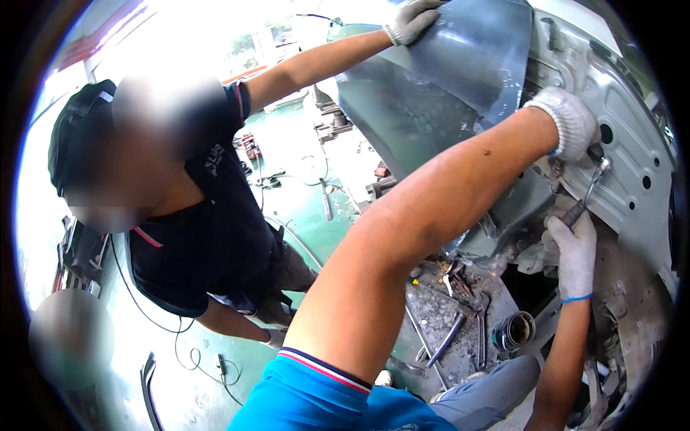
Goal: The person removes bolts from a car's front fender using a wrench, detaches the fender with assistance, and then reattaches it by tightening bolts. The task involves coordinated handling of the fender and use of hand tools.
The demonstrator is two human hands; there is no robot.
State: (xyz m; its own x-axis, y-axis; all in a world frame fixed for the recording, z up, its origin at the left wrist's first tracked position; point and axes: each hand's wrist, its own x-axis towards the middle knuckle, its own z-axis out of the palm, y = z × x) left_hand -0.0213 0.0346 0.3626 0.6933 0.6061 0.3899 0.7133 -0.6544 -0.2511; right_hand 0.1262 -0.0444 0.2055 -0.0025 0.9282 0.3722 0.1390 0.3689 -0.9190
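Forearms [467,179] raised: left crossing to upper right, gloved left hand [571,122] beside the ratchet wrench [592,188], fingers hidden, grip cannot be told; gloved right hand [577,248] clenched round its handle. Grey sheet panel [424,108], partly masked by left forearm; co-worker's gloved hand [413,21] on it. Loose tools [482,334], open can [501,335] below. Ratchet wrench slants up from right fingers, before pale pierced panel [629,144].
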